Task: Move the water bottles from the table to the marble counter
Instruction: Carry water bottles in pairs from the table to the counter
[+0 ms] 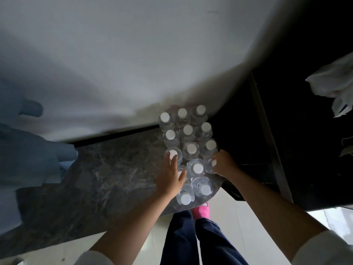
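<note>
Several clear water bottles (188, 131) with white caps stand upright in rows at the right end of the grey marble counter (114, 169). My left hand (171, 176) lies with straight fingers over the caps on the left side of the group, fingertips touching one cap (173, 154). At the group's right edge, my right hand (223, 164) has its fingers curled round the top of a bottle (209, 165). Two more bottles (202, 187) stand nearest me at the counter's rounded corner.
A white wall (133, 64) rises behind the counter. A dark cabinet or appliance (286, 131) stands right of it, with a white crumpled cloth (334, 83) on top. Blurred blue shapes (28, 150) fill the left. My legs and pink shoe (201, 209) are below on a pale floor.
</note>
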The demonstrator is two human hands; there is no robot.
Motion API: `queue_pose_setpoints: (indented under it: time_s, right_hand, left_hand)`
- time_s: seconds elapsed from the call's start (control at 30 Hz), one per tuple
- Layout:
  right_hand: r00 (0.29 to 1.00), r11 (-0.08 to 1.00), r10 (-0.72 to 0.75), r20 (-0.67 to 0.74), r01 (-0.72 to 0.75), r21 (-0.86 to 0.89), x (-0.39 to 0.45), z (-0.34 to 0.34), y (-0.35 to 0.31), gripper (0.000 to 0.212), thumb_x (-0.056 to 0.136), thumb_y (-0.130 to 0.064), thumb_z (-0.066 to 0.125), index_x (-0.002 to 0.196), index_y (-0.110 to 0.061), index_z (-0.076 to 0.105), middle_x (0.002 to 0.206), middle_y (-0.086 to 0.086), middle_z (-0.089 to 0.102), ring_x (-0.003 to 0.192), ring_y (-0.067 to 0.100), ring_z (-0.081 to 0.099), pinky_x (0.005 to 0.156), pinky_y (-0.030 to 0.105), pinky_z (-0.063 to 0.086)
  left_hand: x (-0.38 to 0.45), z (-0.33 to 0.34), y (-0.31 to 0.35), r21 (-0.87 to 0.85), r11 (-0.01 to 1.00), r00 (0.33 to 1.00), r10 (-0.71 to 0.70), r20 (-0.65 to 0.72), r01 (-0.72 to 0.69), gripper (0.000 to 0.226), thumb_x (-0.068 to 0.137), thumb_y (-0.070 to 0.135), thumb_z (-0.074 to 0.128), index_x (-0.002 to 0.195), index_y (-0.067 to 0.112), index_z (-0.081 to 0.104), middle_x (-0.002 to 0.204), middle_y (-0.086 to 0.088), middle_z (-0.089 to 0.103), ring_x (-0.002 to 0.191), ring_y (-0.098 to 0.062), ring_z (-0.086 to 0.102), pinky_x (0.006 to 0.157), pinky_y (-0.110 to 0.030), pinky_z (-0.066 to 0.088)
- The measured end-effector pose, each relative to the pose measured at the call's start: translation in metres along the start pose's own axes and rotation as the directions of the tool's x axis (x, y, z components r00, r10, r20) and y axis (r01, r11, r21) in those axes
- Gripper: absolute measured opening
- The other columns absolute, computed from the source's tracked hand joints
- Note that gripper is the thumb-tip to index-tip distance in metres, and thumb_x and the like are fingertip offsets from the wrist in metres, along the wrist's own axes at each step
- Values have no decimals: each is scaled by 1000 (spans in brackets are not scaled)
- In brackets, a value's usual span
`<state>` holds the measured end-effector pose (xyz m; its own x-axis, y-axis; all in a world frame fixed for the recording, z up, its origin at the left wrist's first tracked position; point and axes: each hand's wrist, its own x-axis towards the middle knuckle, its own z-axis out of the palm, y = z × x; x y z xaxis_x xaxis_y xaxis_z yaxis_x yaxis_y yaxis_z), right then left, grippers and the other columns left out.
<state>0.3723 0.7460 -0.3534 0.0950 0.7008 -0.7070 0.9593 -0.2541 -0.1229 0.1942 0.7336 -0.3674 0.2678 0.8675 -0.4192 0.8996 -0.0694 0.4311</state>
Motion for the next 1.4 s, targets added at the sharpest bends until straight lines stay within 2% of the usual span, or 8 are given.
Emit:
queue_pose_setpoints:
  time_s: [0.07,0.17,0.37,0.5,0.77,1.07,1.33,1.4]
  right_hand:
    - [1000,1000,-6,1,6,-9,1,2,-1,33,94,-16,43,122,-5,55,134,12,55,128,25,47,106,25,32]
    - [1000,1000,-24,-14,24,2,-1,4,0,33,95,-19,44,125,-7,53,136,10,53,131,25,45,108,24,29]
    - [999,991,-2,-44,8,135,-11,4,5,54,83,-20,65,132,-6,46,134,21,48,125,33,47,100,31,40]
    - [994,997,-70,-78,66,-48,-25,-8,2,50,91,-32,54,133,-7,43,136,19,46,125,35,48,99,36,43]
    - [904,899,-384,-186,321,-296,-59,-39,-78,36,92,-17,45,126,-7,52,135,15,51,125,33,48,101,40,43]
    - [528,458,-849,1,738,-496,-170,3,-271,31,90,-10,42,115,-4,60,124,20,56,114,37,53,92,41,47]
    - [107,43,-986,127,901,-431,-346,125,-439,28,92,-8,44,109,4,63,116,21,63,108,35,58,92,38,48]
    - [83,3,-984,161,896,-443,-391,154,-469,28,91,-9,44,111,0,63,116,19,62,109,36,57,91,38,47]
  left_hand:
    - [0,-1,3,-13,1000,1000,-28,12,28,61,93,31,53,143,4,34,155,-21,22,144,-30,27,114,-32,31]
    - [0,-2,4,-7,998,998,-57,24,57,60,97,35,43,147,8,24,159,-15,11,148,-23,16,118,-26,21]
    - [-4,-6,8,18,996,996,-86,22,86,51,94,27,50,139,6,40,145,-14,39,136,-26,36,112,-30,30]
    - [-17,-24,6,33,980,980,-197,-7,197,39,93,25,50,126,6,53,128,-13,57,122,-27,51,104,-33,41]
    - [-103,-76,-28,42,898,895,-429,-123,437,38,96,25,43,128,6,54,131,-14,56,122,-28,52,100,-37,45]
    - [-304,-122,-134,-116,607,560,-779,-282,786,37,96,26,42,127,10,54,132,-13,55,125,-30,50,102,-38,42]
    - [-547,-114,-219,-357,255,140,-938,-317,899,37,92,21,46,127,11,54,132,-12,52,125,-30,46,100,-36,41]
    - [-602,-103,-234,-382,188,70,-951,-302,905,38,93,23,45,129,11,52,133,-12,51,125,-30,46,100,-36,41]
